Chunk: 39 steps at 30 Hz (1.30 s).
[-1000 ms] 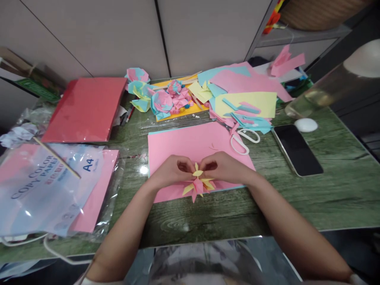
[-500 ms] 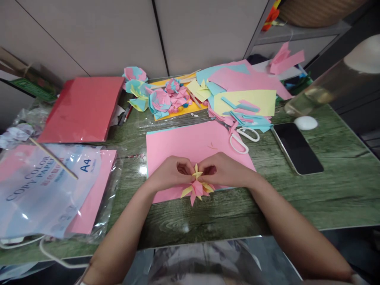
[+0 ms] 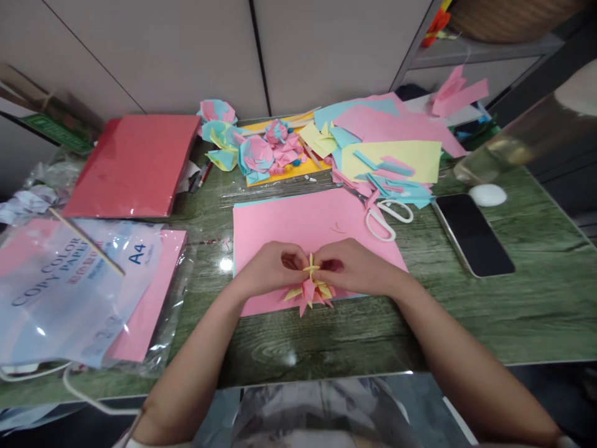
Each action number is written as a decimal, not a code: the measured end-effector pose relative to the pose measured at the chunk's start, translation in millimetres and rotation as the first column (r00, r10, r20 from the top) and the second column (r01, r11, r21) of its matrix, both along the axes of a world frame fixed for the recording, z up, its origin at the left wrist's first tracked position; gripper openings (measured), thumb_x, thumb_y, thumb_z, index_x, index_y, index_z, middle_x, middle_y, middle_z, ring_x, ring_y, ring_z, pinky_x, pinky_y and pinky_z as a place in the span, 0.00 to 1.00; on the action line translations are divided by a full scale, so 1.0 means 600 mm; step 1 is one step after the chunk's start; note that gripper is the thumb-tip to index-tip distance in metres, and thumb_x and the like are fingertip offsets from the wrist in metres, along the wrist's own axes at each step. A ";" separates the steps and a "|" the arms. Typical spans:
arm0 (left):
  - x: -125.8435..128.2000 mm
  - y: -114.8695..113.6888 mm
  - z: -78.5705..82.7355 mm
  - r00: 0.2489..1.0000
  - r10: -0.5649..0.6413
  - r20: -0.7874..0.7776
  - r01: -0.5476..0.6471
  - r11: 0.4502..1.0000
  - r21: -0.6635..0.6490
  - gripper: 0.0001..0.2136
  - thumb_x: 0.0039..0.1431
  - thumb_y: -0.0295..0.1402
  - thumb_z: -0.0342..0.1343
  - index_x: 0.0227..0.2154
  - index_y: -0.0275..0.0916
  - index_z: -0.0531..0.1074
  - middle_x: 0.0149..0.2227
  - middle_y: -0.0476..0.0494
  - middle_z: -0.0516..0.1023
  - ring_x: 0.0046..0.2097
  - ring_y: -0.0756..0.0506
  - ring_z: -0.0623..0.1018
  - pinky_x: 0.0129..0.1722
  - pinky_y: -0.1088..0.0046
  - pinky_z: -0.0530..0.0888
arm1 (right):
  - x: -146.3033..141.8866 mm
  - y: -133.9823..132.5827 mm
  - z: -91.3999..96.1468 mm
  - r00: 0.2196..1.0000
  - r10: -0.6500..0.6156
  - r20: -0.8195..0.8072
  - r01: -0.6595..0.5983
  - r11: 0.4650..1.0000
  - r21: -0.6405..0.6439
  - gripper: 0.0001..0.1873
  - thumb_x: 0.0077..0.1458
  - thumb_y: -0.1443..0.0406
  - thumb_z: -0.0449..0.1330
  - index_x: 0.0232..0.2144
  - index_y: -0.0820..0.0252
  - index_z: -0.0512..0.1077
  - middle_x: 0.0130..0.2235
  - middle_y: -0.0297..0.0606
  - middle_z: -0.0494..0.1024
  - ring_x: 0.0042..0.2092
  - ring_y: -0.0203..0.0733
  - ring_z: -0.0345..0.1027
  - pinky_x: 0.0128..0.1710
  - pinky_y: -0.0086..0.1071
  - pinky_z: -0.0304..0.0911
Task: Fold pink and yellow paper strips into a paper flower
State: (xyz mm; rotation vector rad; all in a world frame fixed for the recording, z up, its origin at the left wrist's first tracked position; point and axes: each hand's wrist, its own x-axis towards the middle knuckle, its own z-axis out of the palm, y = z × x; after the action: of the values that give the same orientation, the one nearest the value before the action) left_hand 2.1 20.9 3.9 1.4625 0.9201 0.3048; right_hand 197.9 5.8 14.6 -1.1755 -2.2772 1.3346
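Observation:
A small folded paper flower [image 3: 310, 288] with pink and yellow pointed petals sits between my two hands, over the near edge of a pink sheet [image 3: 308, 221] on the green wood-grain table. My left hand [image 3: 270, 269] pinches it from the left with curled fingers. My right hand [image 3: 351, 267] pinches it from the right, fingertips meeting the left hand's at a yellow petal on top. Parts of the flower are hidden under my fingers.
White-handled scissors [image 3: 385, 219] lie just right of the pink sheet, a dark phone [image 3: 473, 233] farther right. Cut coloured paper [image 3: 389, 155] and crumpled paper flowers [image 3: 261, 152] crowd the back. A red paper stack [image 3: 135, 165] and an A4 paper pack [image 3: 69, 289] with a wooden stick lie left.
Both hands keep their pinch on the flower and have drawn slightly closer together; the flower's petals look a little more folded in. The camera view shifted slightly.

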 end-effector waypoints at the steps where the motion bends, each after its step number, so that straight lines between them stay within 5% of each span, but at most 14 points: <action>1: 0.000 0.000 0.001 1.000 0.000 0.001 0.000 1.000 0.003 0.05 0.47 0.32 0.56 0.25 0.35 0.70 0.25 0.49 0.73 0.27 0.54 0.70 0.29 0.77 0.68 | 0.000 0.000 0.000 1.000 0.008 -0.001 -0.008 1.000 0.012 0.10 0.52 0.64 0.52 0.24 0.62 0.68 0.24 0.31 0.70 0.26 0.31 0.59 0.27 0.25 0.51; 23: 0.009 -0.007 0.012 0.985 0.119 -0.126 -0.092 0.974 0.207 0.01 0.44 0.26 0.54 0.21 0.35 0.70 0.23 0.51 0.73 0.27 0.53 0.70 0.27 0.79 0.66 | -0.001 0.001 -0.002 1.000 -0.003 0.028 -0.002 0.989 0.151 0.13 0.56 0.62 0.50 0.23 0.61 0.69 0.23 0.31 0.70 0.26 0.30 0.60 0.26 0.25 0.48; 28: 0.006 -0.001 0.018 0.997 0.079 -0.013 -0.078 0.994 0.076 0.03 0.48 0.30 0.55 0.24 0.35 0.70 0.26 0.49 0.72 0.30 0.52 0.70 0.31 0.76 0.66 | -0.003 0.001 0.000 0.999 -0.034 0.002 0.033 0.985 0.172 0.13 0.56 0.62 0.51 0.24 0.61 0.69 0.26 0.32 0.72 0.27 0.32 0.61 0.27 0.26 0.50; 31: 0.004 0.001 0.020 0.972 0.166 0.165 -0.155 0.985 -0.075 0.08 0.51 0.34 0.54 0.33 0.38 0.70 0.35 0.46 0.72 0.36 0.49 0.71 0.35 0.73 0.66 | -0.003 0.004 0.001 0.986 -0.161 -0.034 0.165 0.958 0.234 0.12 0.55 0.62 0.52 0.24 0.60 0.69 0.25 0.32 0.72 0.28 0.32 0.62 0.29 0.27 0.51; 35: 0.009 -0.002 0.016 0.856 0.399 0.329 -0.281 0.893 -0.353 0.21 0.49 0.33 0.57 0.47 0.46 0.62 0.41 0.46 0.69 0.39 0.48 0.71 0.38 0.72 0.66 | -0.004 0.006 -0.002 0.930 -0.356 -0.089 0.366 0.879 0.306 0.11 0.55 0.63 0.52 0.23 0.60 0.68 0.25 0.31 0.71 0.28 0.32 0.62 0.29 0.27 0.52; 39: 0.020 -0.012 0.010 0.805 0.492 0.333 -0.328 0.836 -0.441 0.26 0.45 0.29 0.60 0.49 0.46 0.61 0.35 0.48 0.70 0.35 0.50 0.71 0.36 0.73 0.65 | -0.006 0.003 -0.007 0.872 -0.479 -0.104 0.476 0.779 0.409 0.12 0.56 0.62 0.51 0.23 0.60 0.67 0.26 0.33 0.71 0.29 0.34 0.62 0.30 0.28 0.53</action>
State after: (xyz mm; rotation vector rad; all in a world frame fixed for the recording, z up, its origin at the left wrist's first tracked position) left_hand 14.3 13.5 9.7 0.7826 0.8651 0.7216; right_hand 194.1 7.6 10.3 -1.4530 -1.9312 0.6054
